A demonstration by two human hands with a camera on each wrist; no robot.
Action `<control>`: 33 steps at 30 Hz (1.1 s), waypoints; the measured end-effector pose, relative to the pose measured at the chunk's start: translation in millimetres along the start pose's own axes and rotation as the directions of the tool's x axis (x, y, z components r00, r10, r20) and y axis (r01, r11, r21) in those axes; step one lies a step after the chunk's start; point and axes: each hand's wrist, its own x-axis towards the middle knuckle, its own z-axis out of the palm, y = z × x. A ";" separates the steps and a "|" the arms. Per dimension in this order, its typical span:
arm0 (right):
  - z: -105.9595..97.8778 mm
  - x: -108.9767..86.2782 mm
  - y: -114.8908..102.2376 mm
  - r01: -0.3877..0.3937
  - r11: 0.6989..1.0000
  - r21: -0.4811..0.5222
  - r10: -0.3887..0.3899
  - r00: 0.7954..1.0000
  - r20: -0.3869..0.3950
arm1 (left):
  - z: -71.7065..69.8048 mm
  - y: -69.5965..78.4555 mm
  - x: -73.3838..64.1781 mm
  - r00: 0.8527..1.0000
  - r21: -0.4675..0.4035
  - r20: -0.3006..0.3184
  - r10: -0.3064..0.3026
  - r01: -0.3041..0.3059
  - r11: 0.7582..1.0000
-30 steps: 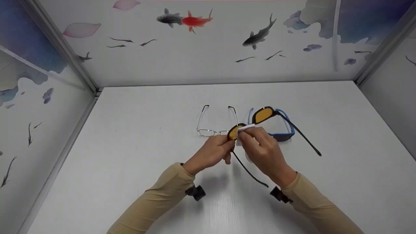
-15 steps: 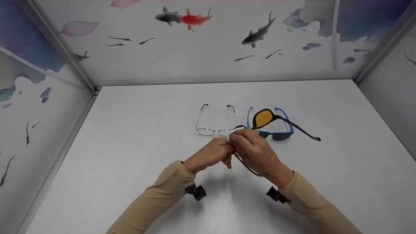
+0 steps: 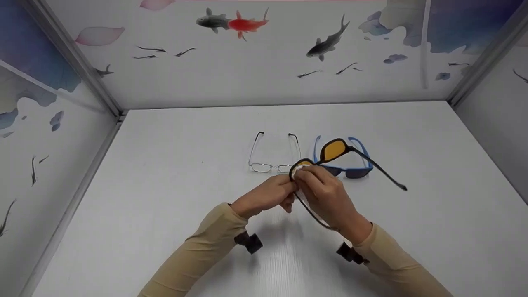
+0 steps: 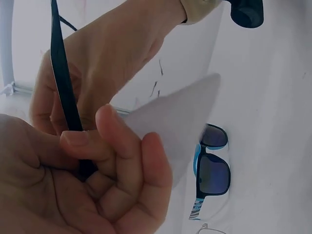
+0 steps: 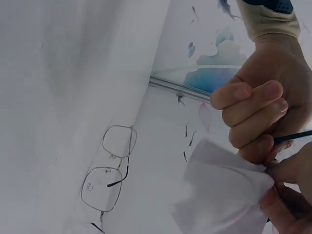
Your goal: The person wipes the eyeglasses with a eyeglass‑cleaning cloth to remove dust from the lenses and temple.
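Black-framed glasses with yellow lenses [image 3: 334,150] are held up over the table, both arms unfolded. My left hand [image 3: 268,192] pinches them at the left lens rim, beside the hinge. In the left wrist view, one black arm [image 4: 63,73] of the glasses passes by the left thumb. My right hand [image 3: 328,192] pinches a white cleaning cloth [image 3: 300,167] against that left lens, leaving a yellow strip along its top. The loose part of the cloth [image 5: 219,195] hangs down in the right wrist view. The fingers hide most of the left lens.
Wire-framed clear glasses [image 3: 260,167] lie behind the left hand, arms pointing away. Blue-framed sunglasses [image 3: 358,173] with dark lenses lie to their right, partly overlapped by the held glasses. Printed panels [image 3: 165,82] wall in the white table [image 3: 185,140] at the back and sides.
The right hand and cloth have moved left across the left lens, then slightly down, baring its top edge again. The held glasses tilted and partly tilted back. The left hand stays nearly still.
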 end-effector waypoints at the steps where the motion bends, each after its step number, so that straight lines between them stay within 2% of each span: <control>1: -1.2 -1.0 0.0 -0.010 1.000 0.014 0.009 1.000 0.019 | 0.0 0.4 -0.2 1.000 0.003 -0.009 -0.003 0.003 1.000; 4: -3.8 -2.3 -1.2 -0.019 0.998 -0.067 0.021 0.999 0.029 | 1.2 -0.2 1.0 0.999 -0.004 -0.032 -0.020 0.020 1.000; 6: -3.3 -2.0 -1.8 -0.013 0.986 -0.164 0.013 1.000 -0.005 | 3.4 -1.2 2.7 0.999 -0.001 -0.025 -0.029 0.029 1.000; 8: -2.3 -0.3 -1.8 -0.015 0.978 -0.208 0.006 0.999 -0.043 | 5.8 -2.7 4.5 1.000 0.001 -0.012 -0.027 0.027 1.000; 11: -0.8 2.2 0.2 -0.006 0.989 -0.151 -0.002 0.999 -0.053 | 7.4 -4.3 5.6 1.000 0.006 -0.001 -0.005 0.005 1.000; 14: -0.9 1.5 2.5 0.039 0.997 -0.067 -0.039 0.999 0.000 | 6.4 -6.0 5.3 1.000 0.000 -0.017 0.001 -0.001 1.000; 16: -1.7 -0.3 3.5 0.081 0.994 -0.076 -0.078 0.996 0.046 | 6.3 -7.0 5.3 1.000 0.006 -0.020 -0.004 0.004 1.000; 18: -2.4 -1.7 3.9 0.117 0.982 -0.146 -0.108 0.992 0.065 | 7.4 -8.7 6.3 1.000 0.017 -0.023 -0.017 0.017 1.000; 20: -1.3 -2.1 4.6 0.139 0.959 -0.248 -0.129 0.990 0.056 | 9.3 -10.6 8.0 0.999 0.043 -0.021 -0.024 0.025 0.999; 22: 0.3 -1.3 6.0 0.120 0.944 -0.309 -0.119 0.993 0.021 | 11.6 -12.9 10.0 1.000 0.046 -0.021 -0.017 0.018 0.999; 23: 1.0 -1.1 7.2 0.106 0.944 -0.313 -0.111 0.994 0.004 | 12.4 -13.7 10.5 1.000 0.040 -0.016 -0.010 0.010 0.999; 25: 2.3 -1.6 9.6 0.084 0.962 -0.260 -0.093 0.995 -0.026 | 13.3 -15.2 10.7 1.000 0.019 -0.008 0.005 -0.005 1.000; 27: 2.3 -4.1 11.5 0.064 0.986 -0.154 -0.068 0.998 -0.016 | 13.0 -17.2 10.7 1.000 -0.022 -0.004 0.023 -0.023 1.000; 29: 0.2 -8.3 12.5 0.069 0.994 -0.086 -0.067 0.998 0.021 | 13.3 -18.1 11.0 1.000 -0.046 0.002 0.030 -0.030 0.998; 31: -1.2 -12.7 11.6 0.078 0.994 -0.082 -0.074 0.996 0.059 | 14.5 -19.6 11.9 1.000 -0.054 0.000 0.024 -0.024 0.998; 33: -1.8 -15.8 9.7 0.081 0.984 -0.157 -0.071 0.995 0.072 | 16.7 -21.0 12.9 1.000 -0.044 -0.003 0.012 -0.012 0.999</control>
